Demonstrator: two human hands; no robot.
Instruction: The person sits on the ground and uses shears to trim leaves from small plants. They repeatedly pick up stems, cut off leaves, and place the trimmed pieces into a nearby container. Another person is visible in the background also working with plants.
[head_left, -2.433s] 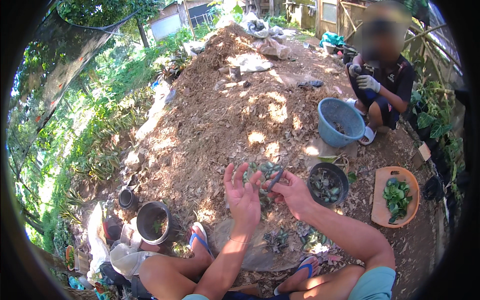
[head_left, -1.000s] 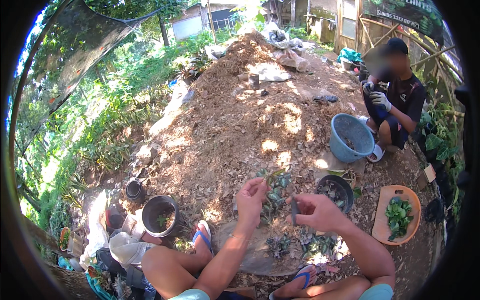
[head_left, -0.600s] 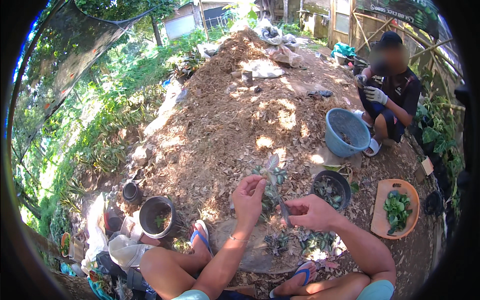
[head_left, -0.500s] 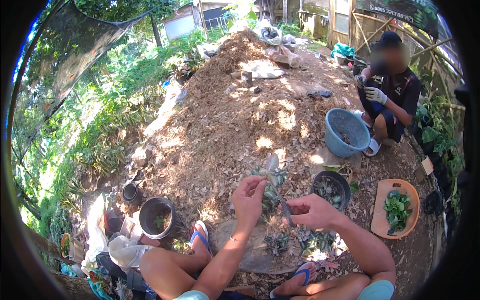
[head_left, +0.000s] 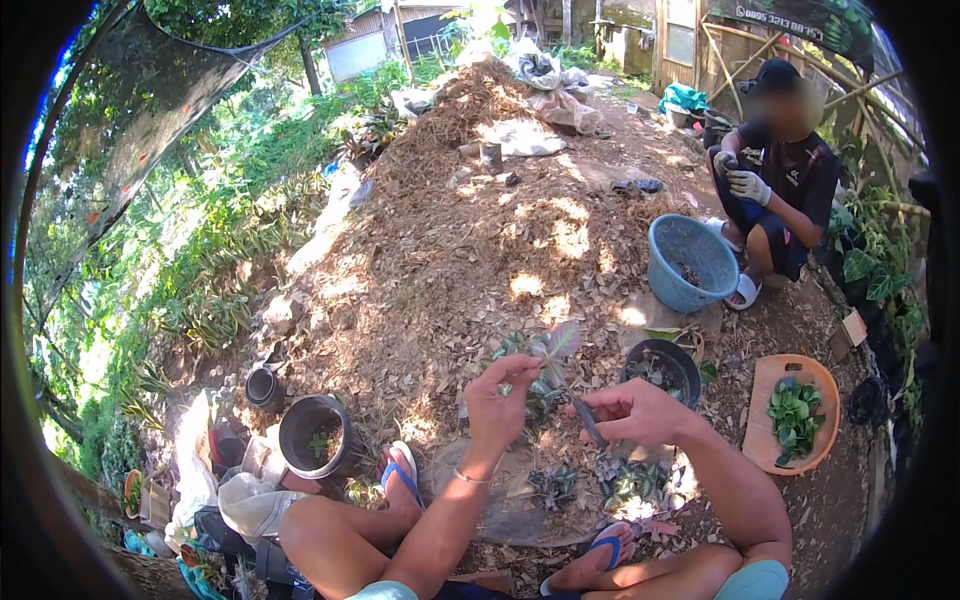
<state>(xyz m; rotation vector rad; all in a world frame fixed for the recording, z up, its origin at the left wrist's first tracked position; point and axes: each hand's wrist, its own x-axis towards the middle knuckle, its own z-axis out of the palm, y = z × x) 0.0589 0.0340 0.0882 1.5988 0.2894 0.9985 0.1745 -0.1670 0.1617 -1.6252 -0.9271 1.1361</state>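
Between the fingertips of my left hand [head_left: 503,405] is a plant cutting [head_left: 562,342] with pinkish-green leaves. My right hand [head_left: 637,412] grips dark grey scissors [head_left: 588,422], their tips pointing at the cutting's stem. Whether the blades touch the stem is too small to make out. Beneath and behind my hands, more variegated leaves grow close to the ground. Nearer my feet lie small clumps of patterned plants [head_left: 636,484] on a flat grey sheet [head_left: 510,510]. A black pot [head_left: 685,362] with some leaves in it stands just beyond my right hand.
An orange tray [head_left: 835,405] of green leafy cuttings [head_left: 795,418] lies to the right. Farther off stands a blue tub [head_left: 692,258], beside a crouching person in gloves [head_left: 748,187]. On the left is a black pot [head_left: 343,440] with a seedling. Leaf litter covers the sloping ground [head_left: 400,290].
The cutting has tilted to the right and slightly down. My right hand and the scissors have shifted slightly up and to the right. My left hand keeps its pinch.
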